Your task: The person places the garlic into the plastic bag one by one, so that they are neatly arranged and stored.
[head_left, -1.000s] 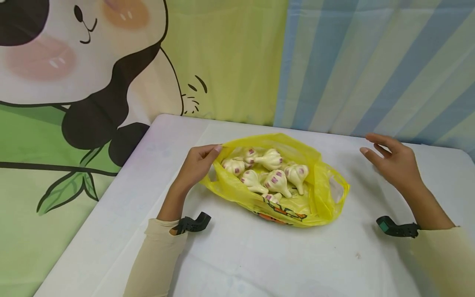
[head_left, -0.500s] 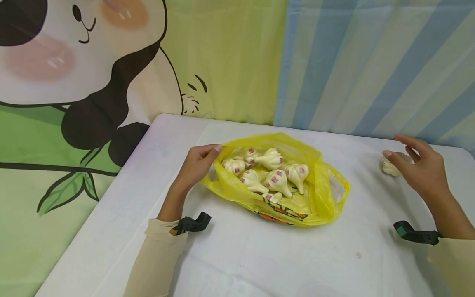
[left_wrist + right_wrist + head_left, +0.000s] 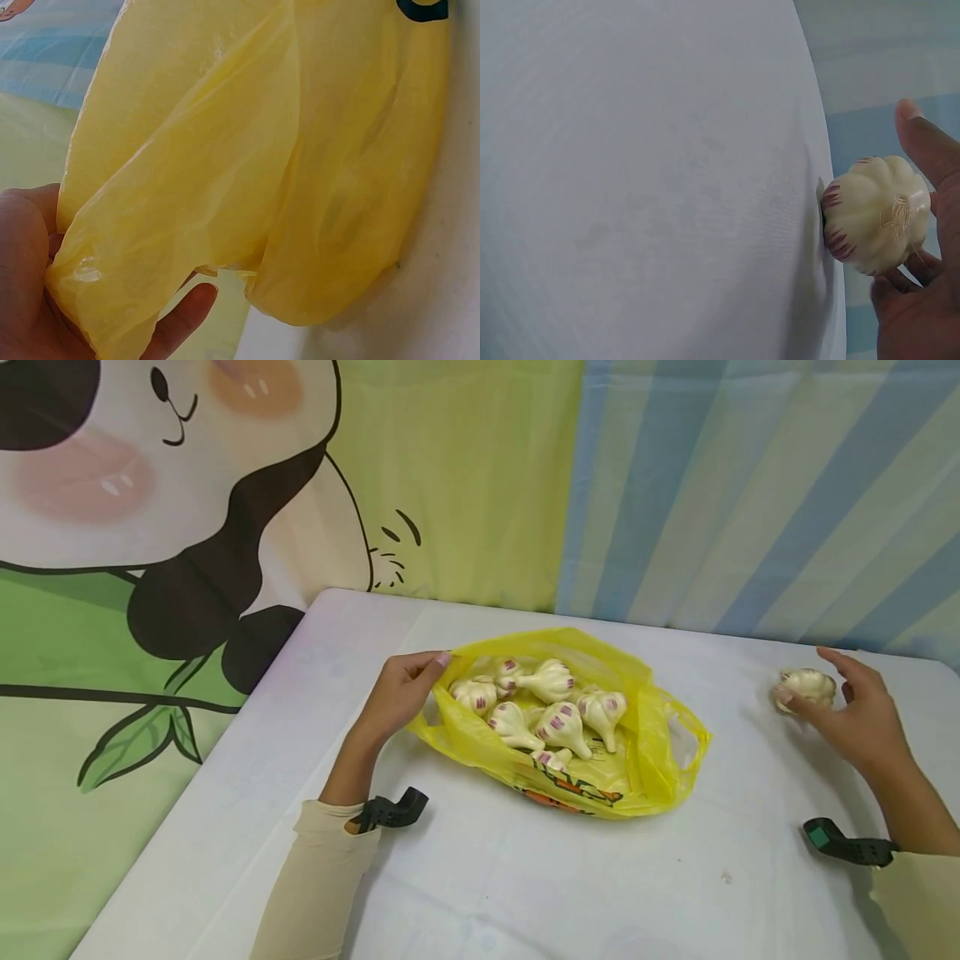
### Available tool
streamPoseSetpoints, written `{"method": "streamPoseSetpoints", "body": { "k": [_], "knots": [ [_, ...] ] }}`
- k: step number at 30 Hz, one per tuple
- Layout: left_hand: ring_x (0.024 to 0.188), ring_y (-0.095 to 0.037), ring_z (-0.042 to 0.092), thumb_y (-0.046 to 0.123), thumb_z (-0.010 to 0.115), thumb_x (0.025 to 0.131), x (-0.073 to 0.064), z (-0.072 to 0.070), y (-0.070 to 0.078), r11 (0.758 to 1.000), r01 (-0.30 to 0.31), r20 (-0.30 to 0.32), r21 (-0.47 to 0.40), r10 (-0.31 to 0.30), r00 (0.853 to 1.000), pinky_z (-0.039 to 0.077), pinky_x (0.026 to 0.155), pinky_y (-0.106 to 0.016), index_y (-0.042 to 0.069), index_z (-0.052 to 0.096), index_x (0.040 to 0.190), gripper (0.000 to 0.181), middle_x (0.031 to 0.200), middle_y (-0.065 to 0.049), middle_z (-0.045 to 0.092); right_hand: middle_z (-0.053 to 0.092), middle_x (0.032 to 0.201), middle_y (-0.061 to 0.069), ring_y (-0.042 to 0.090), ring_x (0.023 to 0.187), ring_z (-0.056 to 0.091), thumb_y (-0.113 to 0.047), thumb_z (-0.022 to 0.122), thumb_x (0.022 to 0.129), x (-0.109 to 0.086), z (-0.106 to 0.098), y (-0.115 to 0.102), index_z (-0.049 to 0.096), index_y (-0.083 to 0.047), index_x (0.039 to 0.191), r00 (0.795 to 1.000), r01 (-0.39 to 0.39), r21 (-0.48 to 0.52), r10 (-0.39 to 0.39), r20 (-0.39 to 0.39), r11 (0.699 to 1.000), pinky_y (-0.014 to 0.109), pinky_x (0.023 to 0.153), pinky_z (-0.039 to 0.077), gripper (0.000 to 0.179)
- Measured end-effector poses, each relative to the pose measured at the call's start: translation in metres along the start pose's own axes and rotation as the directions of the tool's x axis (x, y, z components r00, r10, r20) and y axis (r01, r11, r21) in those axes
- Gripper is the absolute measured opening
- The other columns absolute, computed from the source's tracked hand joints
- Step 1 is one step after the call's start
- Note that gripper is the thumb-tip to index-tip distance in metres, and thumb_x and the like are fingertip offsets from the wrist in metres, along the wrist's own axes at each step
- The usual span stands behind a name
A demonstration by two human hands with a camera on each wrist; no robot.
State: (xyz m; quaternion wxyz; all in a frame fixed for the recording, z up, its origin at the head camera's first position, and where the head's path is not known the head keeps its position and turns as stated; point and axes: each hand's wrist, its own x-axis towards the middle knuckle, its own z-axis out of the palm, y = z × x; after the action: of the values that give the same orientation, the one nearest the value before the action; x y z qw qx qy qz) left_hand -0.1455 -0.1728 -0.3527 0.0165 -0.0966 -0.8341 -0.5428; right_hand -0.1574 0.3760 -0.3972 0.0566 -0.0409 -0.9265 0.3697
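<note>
My left hand [image 3: 401, 693] pinches the left rim of a yellow plastic bag [image 3: 637, 760]; the left wrist view shows the thin film [image 3: 210, 172] between thumb and fingers. Several cream garlic bulbs [image 3: 561, 727] with purple streaks lie inside the open bag. Out to the right, a single garlic bulb [image 3: 813, 689] sits on the table near its far edge. My right hand [image 3: 862, 714] is right at this bulb, thumb overlapping its front, fingers spread. In the right wrist view the bulb [image 3: 877, 214] shows its rootlets, with one digit extended away from it.
A white cloth covers the table [image 3: 525, 877]. Behind it hangs a curtain [image 3: 712, 485] with blue stripes, and a panda-print cloth [image 3: 187, 527] at the left. The bag's right handle loop [image 3: 686, 739] sticks out toward the right hand's side.
My right hand has moved right and a little toward me. The single garlic bulb, not visible a second ago, now shows beside it. The left hand and bag have stayed put.
</note>
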Motion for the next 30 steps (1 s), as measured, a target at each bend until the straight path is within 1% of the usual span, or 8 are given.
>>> {"method": "streamPoseSetpoints", "body": {
  "k": [2, 4, 7, 11, 15, 20, 25, 30],
  "knots": [
    [0.119, -0.021, 0.056, 0.031, 0.053, 0.102, 0.0, 0.0, 0.0, 1.0, -0.006, 0.001, -0.002, 0.006, 1.0, 0.041, 0.101, -0.041, 0.004, 0.068, 0.122, 0.037, 0.122, -0.01, 0.065, 0.019, 0.154, 0.029, 0.048, 0.138, 0.022, -0.037, 0.067, 0.092, 0.0, 0.001, 0.004, 0.019, -0.01, 0.156, 0.999, -0.018, -0.011, 0.018, 0.042, 1.0, 0.03, 0.107, 0.033, 0.084],
    [0.119, -0.021, 0.056, 0.031, 0.053, 0.102, 0.0, 0.0, 0.0, 1.0, -0.008, 0.003, -0.003, 0.008, 1.0, 0.042, 0.101, -0.041, 0.004, 0.068, 0.122, 0.037, 0.122, -0.01, 0.065, 0.027, 0.15, 0.03, 0.048, 0.133, 0.032, -0.04, 0.065, 0.092, -0.001, 0.002, 0.007, 0.021, -0.011, 0.156, 0.997, -0.026, -0.031, 0.028, 0.074, 0.999, 0.014, 0.087, 0.044, 0.083],
    [0.119, -0.02, 0.055, 0.033, 0.053, 0.102, 0.0, 0.0, 0.0, 1.0, -0.012, 0.002, 0.001, 0.012, 1.0, 0.042, 0.101, -0.04, 0.005, 0.069, 0.122, 0.038, 0.122, -0.01, 0.065, 0.037, 0.144, 0.031, 0.036, 0.129, 0.043, -0.039, 0.064, 0.093, -0.001, 0.003, 0.009, 0.029, -0.009, 0.154, 0.997, -0.009, -0.05, 0.013, 0.079, 0.999, 0.002, 0.063, 0.037, 0.076],
    [0.119, -0.019, 0.056, 0.034, 0.053, 0.102, 0.0, 0.0, -0.001, 1.0, -0.014, -0.002, 0.011, 0.014, 1.0, 0.042, 0.1, -0.04, 0.005, 0.069, 0.122, 0.039, 0.122, -0.008, 0.065, 0.039, 0.142, 0.032, 0.034, 0.128, 0.045, -0.038, 0.063, 0.094, -0.002, 0.004, 0.008, 0.031, -0.008, 0.153, 0.998, 0.004, -0.062, 0.0, 0.07, 0.998, 0.001, 0.063, 0.035, 0.073],
    [0.118, -0.019, 0.056, 0.033, 0.053, 0.102, 0.0, 0.0, -0.002, 1.0, -0.021, -0.002, -0.001, 0.021, 1.0, 0.043, 0.1, -0.04, 0.005, 0.069, 0.121, 0.037, 0.121, -0.009, 0.065, 0.038, 0.142, 0.033, 0.048, 0.125, 0.042, -0.038, 0.062, 0.095, -0.002, 0.005, 0.007, 0.029, -0.007, 0.153, 0.998, -0.004, -0.071, 0.008, 0.061, 0.997, 0.001, 0.061, 0.035, 0.073],
    [0.12, -0.02, 0.055, 0.034, 0.053, 0.102, 0.001, 0.001, -0.003, 1.0, -0.021, 0.001, 0.001, 0.021, 1.0, 0.042, 0.101, -0.041, 0.004, 0.069, 0.122, 0.039, 0.123, -0.01, 0.065, 0.039, 0.142, 0.032, 0.041, 0.127, 0.043, -0.036, 0.062, 0.095, -0.004, 0.004, 0.001, 0.031, -0.009, 0.153, 0.998, 0.009, -0.062, -0.005, 0.059, 0.998, 0.0, 0.064, 0.035, 0.071],
    [0.119, -0.02, 0.056, 0.036, 0.053, 0.101, 0.001, 0.002, -0.004, 1.0, -0.019, -0.002, 0.007, 0.019, 1.0, 0.043, 0.1, -0.041, 0.005, 0.069, 0.122, 0.041, 0.122, -0.009, 0.065, 0.035, 0.146, 0.031, 0.049, 0.129, 0.037, -0.038, 0.061, 0.095, -0.004, 0.002, -0.009, 0.027, -0.012, 0.155, 0.997, 0.01, -0.048, -0.007, 0.075, 0.999, -0.001, 0.064, 0.033, 0.074],
    [0.119, -0.019, 0.056, 0.036, 0.053, 0.101, 0.001, 0.001, -0.003, 1.0, -0.017, -0.002, 0.015, 0.017, 1.0, 0.043, 0.1, -0.04, 0.005, 0.069, 0.122, 0.04, 0.122, -0.009, 0.065, 0.034, 0.148, 0.027, 0.032, 0.134, 0.039, -0.036, 0.063, 0.095, -0.006, 0.001, -0.021, 0.029, -0.014, 0.155, 0.998, 0.037, -0.017, -0.036, 0.06, 0.999, -0.001, 0.067, 0.035, 0.072]
  ]
}}
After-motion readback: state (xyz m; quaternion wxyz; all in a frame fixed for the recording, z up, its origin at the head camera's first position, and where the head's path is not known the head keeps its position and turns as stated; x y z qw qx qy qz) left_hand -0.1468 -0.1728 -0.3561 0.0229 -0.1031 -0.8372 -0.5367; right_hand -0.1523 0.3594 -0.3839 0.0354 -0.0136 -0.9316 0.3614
